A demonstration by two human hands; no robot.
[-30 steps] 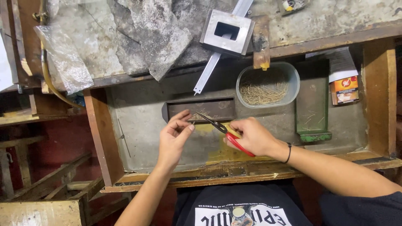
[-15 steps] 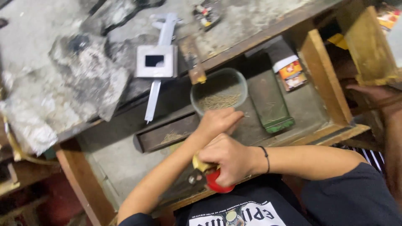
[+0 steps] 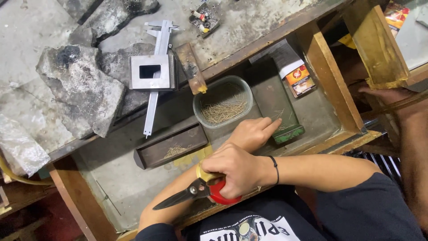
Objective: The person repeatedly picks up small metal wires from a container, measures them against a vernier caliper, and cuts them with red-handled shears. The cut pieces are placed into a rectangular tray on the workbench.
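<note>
firmly clamped in the right hand, fingers wrapped full round the red and yellow handles: shears, blades closed together and pointing toward the near left corner of the drawer, nothing between them. crossing behind that wrist, left hand loosely open and holding nothing that can be seen, index finger stretched out and touching the near end of the green tray, just beside a few thin wire pieces lying loose on it. looks like the fetching step, picking a fresh piece off the tray with the cutting tool parked; calls next for a fine pinch of thumb and fingertip on one single strand, lifted clear of its neighbours. just left of the tray, clear tub with many more of the strands; further left, dark rectangular tray with a small scatter; at the far right corner, small orange and white box. up on the bench edge, metal block with a square hole resting on a caliper, grey stone slabs beside. at the right edge, another person's arm. compared with half a second ago: left hand gone from the tub's near rim rightward onto the green tray; a second ago, both hands together over the dark tray.
</note>
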